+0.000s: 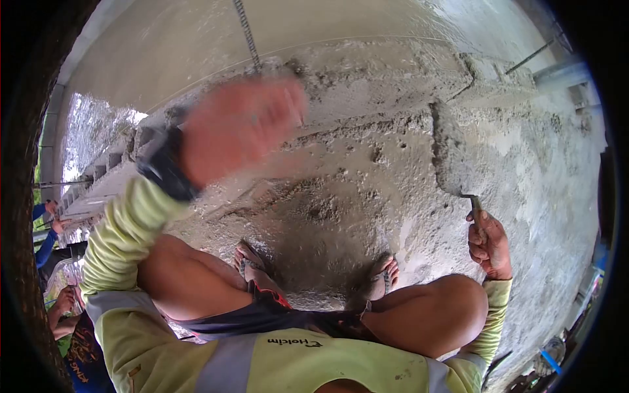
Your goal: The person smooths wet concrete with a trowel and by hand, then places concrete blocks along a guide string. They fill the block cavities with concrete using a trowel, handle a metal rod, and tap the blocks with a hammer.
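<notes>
My right hand [488, 245] is closed round the handle of a trowel [451, 154]. Wet grey mortar coats its long blade, which points away from me over the rough concrete surface [341, 209]. My left hand [239, 128], with a dark band [169, 164] at the wrist, is raised in front of the concrete ledge. Motion blurs its fingers, so their pose and anything in them cannot be made out.
A ledge of mortared blocks [367, 75] runs across the far side. A rebar [247, 33] rises behind my left hand, and another rebar [529, 56] slants at the right. Other people's hands [60, 224] show at the left edge. My sandalled feet [382, 275] rest on wet concrete.
</notes>
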`<state>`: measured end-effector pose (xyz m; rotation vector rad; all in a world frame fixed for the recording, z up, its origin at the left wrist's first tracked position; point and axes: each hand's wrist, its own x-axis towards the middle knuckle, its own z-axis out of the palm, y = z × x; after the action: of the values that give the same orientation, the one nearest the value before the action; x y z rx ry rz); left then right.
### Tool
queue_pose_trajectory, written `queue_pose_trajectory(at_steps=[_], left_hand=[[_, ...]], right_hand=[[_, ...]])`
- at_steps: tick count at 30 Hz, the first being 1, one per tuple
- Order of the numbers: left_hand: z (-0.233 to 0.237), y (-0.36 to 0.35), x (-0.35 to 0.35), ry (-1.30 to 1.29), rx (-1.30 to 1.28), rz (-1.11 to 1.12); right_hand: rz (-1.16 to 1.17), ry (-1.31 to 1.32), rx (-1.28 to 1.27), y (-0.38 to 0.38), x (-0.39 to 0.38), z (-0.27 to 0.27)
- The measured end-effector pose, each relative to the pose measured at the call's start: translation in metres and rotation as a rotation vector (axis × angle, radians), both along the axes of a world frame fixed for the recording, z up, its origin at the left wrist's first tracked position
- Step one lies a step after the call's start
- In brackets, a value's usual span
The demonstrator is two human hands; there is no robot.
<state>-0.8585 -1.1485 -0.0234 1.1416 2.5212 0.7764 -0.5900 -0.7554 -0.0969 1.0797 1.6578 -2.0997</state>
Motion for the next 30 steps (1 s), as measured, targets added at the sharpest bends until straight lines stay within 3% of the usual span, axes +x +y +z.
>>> queue_pose_trajectory(at_steps=[1, 3, 5, 7, 13, 22, 28, 30], left_hand=[[-0.003, -0.01, -0.025, 0.212, 0.248, 0.166], [0.01, -0.028, -0.083, 0.678, 0.178, 0.37], [0.03, -0.022, -0.103, 0.588, 0.187, 0.417], [0.016, -0.019, -0.139, 0.098, 0.484, 0.228], [0.012, -0.026, -0.138, 0.081, 0.532, 0.197], [0.03, -0.07, -0.087, 0.105, 0.502, 0.225], [0.029, -0.076, -0.083, 0.175, 0.549, 0.137], [0.032, -0.074, -0.081, 0.142, 0.572, 0.148]], right_hand=[[0.047, 0.002, -0.024, -0.004, -0.011, 0.012], [0.119, 0.011, -0.016, -0.017, -0.034, 0.039], [0.224, 0.047, 0.023, -0.028, -0.059, 0.062], [0.3, 0.068, 0.056, -0.037, -0.088, 0.082], [0.571, 0.186, 0.189, -0.073, -0.179, 0.113], [0.957, 0.292, 0.317, -0.121, -0.277, 0.099], [1.112, 0.369, 0.602, -0.158, -0.305, 0.102], [1.17, 0.334, 0.882, -0.176, -0.302, 0.114]])
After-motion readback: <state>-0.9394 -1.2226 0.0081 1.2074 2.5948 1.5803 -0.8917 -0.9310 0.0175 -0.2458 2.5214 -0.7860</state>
